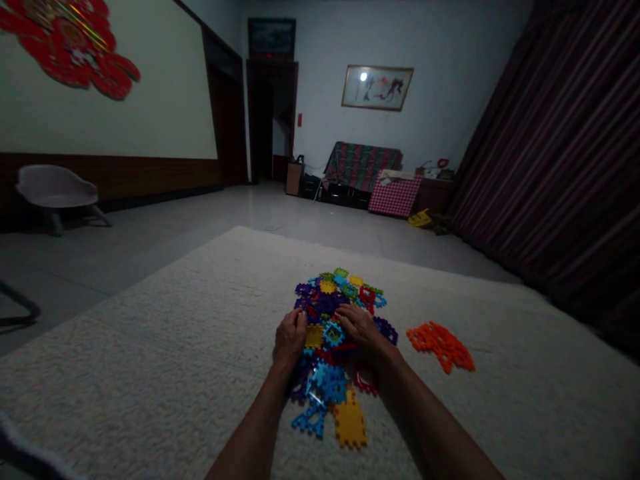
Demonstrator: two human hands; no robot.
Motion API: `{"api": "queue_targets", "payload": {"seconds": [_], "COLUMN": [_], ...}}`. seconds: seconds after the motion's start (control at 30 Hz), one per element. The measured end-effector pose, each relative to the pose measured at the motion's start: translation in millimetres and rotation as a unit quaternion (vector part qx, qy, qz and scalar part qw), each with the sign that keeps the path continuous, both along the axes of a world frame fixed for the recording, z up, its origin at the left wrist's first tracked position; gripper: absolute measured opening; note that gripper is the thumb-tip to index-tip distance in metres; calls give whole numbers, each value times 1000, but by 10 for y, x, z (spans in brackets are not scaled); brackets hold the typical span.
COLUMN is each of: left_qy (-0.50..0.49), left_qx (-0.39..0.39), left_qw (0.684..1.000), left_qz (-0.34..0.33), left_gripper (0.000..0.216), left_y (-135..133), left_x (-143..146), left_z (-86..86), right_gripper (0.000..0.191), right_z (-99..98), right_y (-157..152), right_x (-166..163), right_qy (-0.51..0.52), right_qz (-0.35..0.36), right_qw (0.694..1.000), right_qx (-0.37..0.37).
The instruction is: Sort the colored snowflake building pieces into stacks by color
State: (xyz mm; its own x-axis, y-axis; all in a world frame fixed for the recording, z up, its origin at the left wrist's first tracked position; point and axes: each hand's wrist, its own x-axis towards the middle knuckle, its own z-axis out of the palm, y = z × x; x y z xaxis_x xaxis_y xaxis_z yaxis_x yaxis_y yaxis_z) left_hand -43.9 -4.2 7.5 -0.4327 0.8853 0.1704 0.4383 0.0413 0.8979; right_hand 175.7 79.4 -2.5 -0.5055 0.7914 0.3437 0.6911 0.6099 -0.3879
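Note:
A heap of small coloured plastic interlocking tiles (336, 313) lies on a pale rug (150, 373) in front of me: purple, blue, yellow, red and green pieces. My left hand (290, 337) rests on the heap's left edge with its fingers curled onto the pieces. Reaching in from the right, my right hand (357, 325) has its fingers bent down among the tiles. What either hand grips, if anything, is hidden. A yellow tile (350, 423) and a blue tile (310, 420) lie nearest me between my forearms.
A separate cluster of orange tiles (441, 345) sits on the rug to the right. A grey chair (56, 190) stands at the left wall. A covered sofa (361, 167) and a checked cushion (395, 195) are at the far wall. Dark curtains (560, 167) hang on the right.

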Motion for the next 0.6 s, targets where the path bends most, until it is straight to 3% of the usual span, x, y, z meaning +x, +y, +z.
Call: {"api": "queue_targets", "payload": {"seconds": [0.13,0.27,0.43,0.6], "left_qy": [1,4,4,-2], "left_qx": [-3,-7,-1,6], "left_qw": [1000,1000,1000,1000], "left_qz": [3,0,3,5], "left_gripper": [38,39,38,37], "left_y": [1,-16,-23,-8], "left_x": [6,13,14,15], "left_z": [-3,7,13,-4], "right_gripper": [37,37,44,37], "right_z": [39,184,358,374], "right_y": [-62,130,455,489], "right_x": [35,-86,-483,-653], "right_qy": [43,52,-19,-86], "right_qz": [15,-14,-47,-52], "right_qw": [999,999,998,991], "right_qx": [-10,-9,-37,-91]}}
